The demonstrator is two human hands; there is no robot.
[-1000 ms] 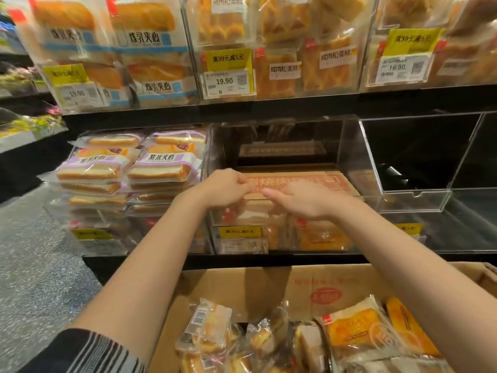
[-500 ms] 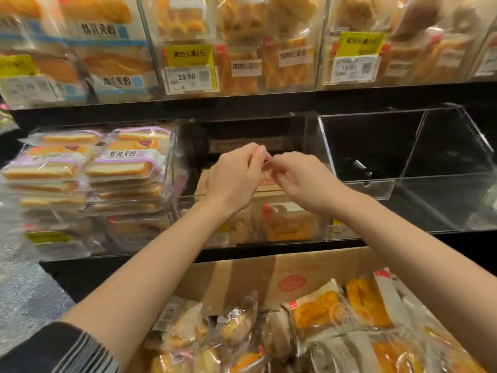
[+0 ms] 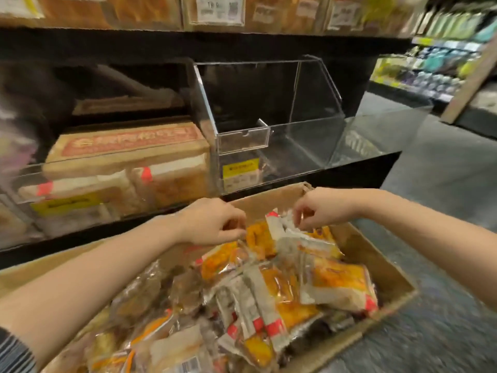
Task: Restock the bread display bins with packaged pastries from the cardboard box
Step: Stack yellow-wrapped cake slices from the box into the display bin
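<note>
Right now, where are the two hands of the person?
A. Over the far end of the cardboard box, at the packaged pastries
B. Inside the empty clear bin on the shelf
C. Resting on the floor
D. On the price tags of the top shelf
A: the left hand and the right hand are both at the packaged pastries at the far end of the cardboard box, below the shelf.

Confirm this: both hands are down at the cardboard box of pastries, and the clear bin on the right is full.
Not quite. The head view shows the clear bin on the right empty, not full. Both the left hand and the right hand are down at the cardboard box of pastries.
</note>
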